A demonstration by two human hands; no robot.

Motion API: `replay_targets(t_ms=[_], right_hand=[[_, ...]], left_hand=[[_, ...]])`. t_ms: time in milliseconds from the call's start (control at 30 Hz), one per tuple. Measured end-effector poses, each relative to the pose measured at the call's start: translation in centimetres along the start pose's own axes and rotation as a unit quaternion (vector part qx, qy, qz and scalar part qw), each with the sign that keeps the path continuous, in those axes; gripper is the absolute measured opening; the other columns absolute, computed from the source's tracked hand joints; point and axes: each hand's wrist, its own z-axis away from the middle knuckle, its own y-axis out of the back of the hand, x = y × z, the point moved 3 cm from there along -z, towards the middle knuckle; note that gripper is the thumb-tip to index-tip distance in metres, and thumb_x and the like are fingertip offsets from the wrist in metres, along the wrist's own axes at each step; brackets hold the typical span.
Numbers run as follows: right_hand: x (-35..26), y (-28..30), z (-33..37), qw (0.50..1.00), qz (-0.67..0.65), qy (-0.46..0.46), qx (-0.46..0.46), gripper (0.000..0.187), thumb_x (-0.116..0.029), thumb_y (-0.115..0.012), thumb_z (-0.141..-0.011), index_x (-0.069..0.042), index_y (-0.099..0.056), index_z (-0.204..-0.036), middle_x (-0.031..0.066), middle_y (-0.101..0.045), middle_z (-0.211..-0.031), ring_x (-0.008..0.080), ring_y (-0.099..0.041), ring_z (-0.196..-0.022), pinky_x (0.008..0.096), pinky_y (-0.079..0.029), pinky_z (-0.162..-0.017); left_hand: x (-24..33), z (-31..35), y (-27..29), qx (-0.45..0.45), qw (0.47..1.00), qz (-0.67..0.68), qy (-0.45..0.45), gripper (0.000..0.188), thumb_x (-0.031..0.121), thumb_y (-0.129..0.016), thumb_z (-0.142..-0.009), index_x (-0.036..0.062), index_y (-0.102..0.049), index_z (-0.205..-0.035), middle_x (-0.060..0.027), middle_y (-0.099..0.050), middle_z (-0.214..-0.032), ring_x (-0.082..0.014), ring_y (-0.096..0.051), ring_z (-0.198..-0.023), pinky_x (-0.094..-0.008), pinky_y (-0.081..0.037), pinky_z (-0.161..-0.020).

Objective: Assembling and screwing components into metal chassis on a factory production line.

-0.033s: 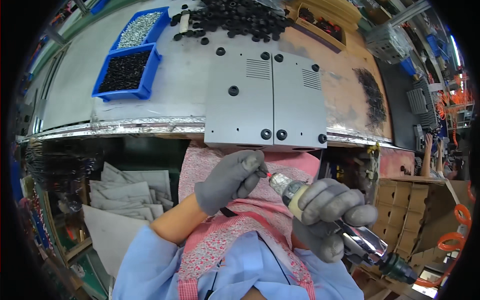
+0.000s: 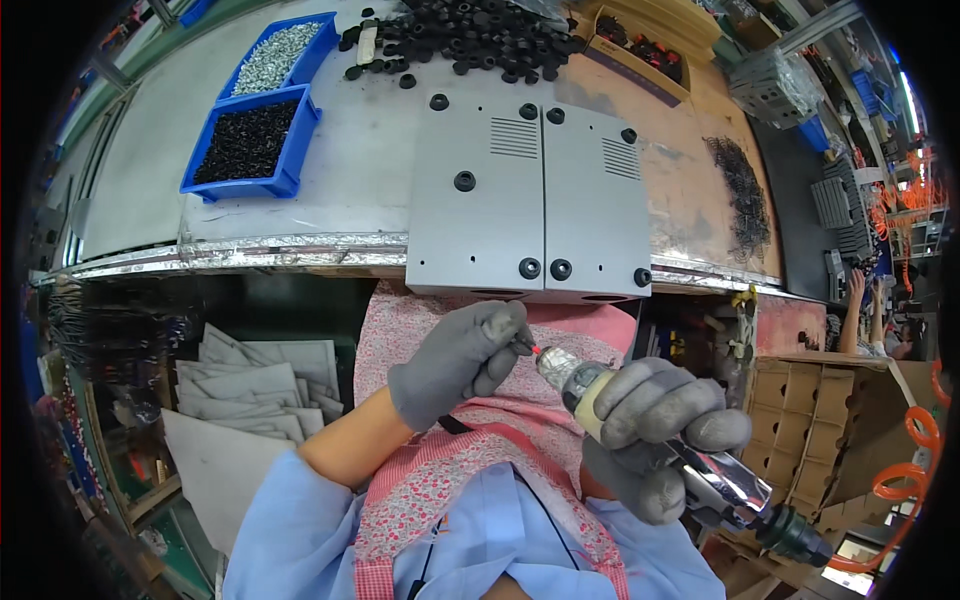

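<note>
My right hand (image 2: 660,425), in a grey glove, is wrapped round a pneumatic screwdriver (image 2: 720,480) with a chrome body. Its foil-wrapped nose (image 2: 556,366) and thin red tip point up and left toward my other hand. My left hand (image 2: 460,355), gloved as well, is closed in a pinch right at that tip; a small dark piece shows between its fingers, too small to name. Just beyond both hands, two grey metal panels (image 2: 475,220) lie side by side at the table's front edge. Black round rubber feet (image 2: 465,181) sit on them, and a few small holes are bare.
Left on the table (image 2: 360,190) are two blue bins, one of black screws (image 2: 245,140), one of silvery small parts (image 2: 277,58). Loose black rubber feet (image 2: 470,45) are heaped at the back. A cardboard box (image 2: 640,60) stands back right. An orange coiled hose (image 2: 905,480) hangs at right.
</note>
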Motion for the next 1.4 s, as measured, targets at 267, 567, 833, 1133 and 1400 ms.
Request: replay_targets(t_ms=[267,567,833,1133,1400], right_hand=[[-0.3,-0.3,0.3,0.994,0.005,0.004,0.108,0.032,-0.021,-0.067,-0.085,-0.003,-0.040,-0.090,0.0164,-0.056,-0.070,0.0215,-0.058,-0.049,0.0362,-0.051,-0.047],[-0.3,2.2,0.3,0.995,0.092,0.009,0.037,0.041,-0.018,-0.055,-0.082,0.000,-0.046,-0.118,0.0080,-0.049,-0.077,0.0131,-0.052,-0.054,0.0295,-0.045,-0.050],[-0.8,3.2,0.8,0.990,0.106,0.024,0.089,0.046,-0.018,-0.049,-0.082,0.001,-0.046,-0.125,0.0137,-0.054,-0.090,0.0141,-0.054,-0.064,0.0307,-0.046,-0.059],[-0.7,3.3,-0.1,0.994,0.087,-0.004,0.064,0.050,-0.014,-0.044,-0.079,-0.001,-0.045,-0.127,0.0175,-0.059,-0.102,0.0171,-0.057,-0.070,0.0326,-0.048,-0.066],[-1.0,2.9,-1.1,0.986,0.132,0.028,0.096,0.040,-0.020,-0.059,-0.087,-0.002,-0.043,-0.119,0.0161,-0.057,-0.091,0.0185,-0.060,-0.063,0.0337,-0.052,-0.056]], left_hand=[[-0.9,-0.8,-0.3,0.035,0.998,0.039,0.027,0.045,0.052,-0.052,-0.090,0.0076,-0.050,-0.085,0.0033,-0.041,-0.053,-0.0037,-0.030,-0.041,-0.0188,-0.022,-0.036],[2.3,-3.3,-0.3,0.053,0.980,-0.179,-0.065,0.036,0.036,-0.060,-0.087,0.0082,-0.058,-0.111,-0.0040,-0.057,-0.080,-0.0096,-0.057,-0.064,-0.0223,-0.043,-0.048],[1.2,-9.6,-1.1,0.169,0.632,-0.712,-0.257,0.019,0.026,-0.062,-0.082,0.0163,-0.064,-0.098,-0.0082,-0.060,-0.078,-0.0258,-0.063,-0.068,-0.0396,-0.049,-0.057],[1.0,-9.1,0.2,0.184,0.679,-0.620,-0.347,0.016,0.028,-0.060,-0.085,0.0127,-0.063,-0.088,-0.0057,-0.060,-0.074,-0.0218,-0.063,-0.068,-0.0350,-0.050,-0.058],[3.3,-7.0,2.5,0.007,0.956,0.287,-0.055,0.036,0.023,-0.046,-0.097,0.0007,-0.038,-0.125,-0.0137,-0.055,-0.103,-0.0217,-0.060,-0.088,-0.0316,-0.054,-0.068]])
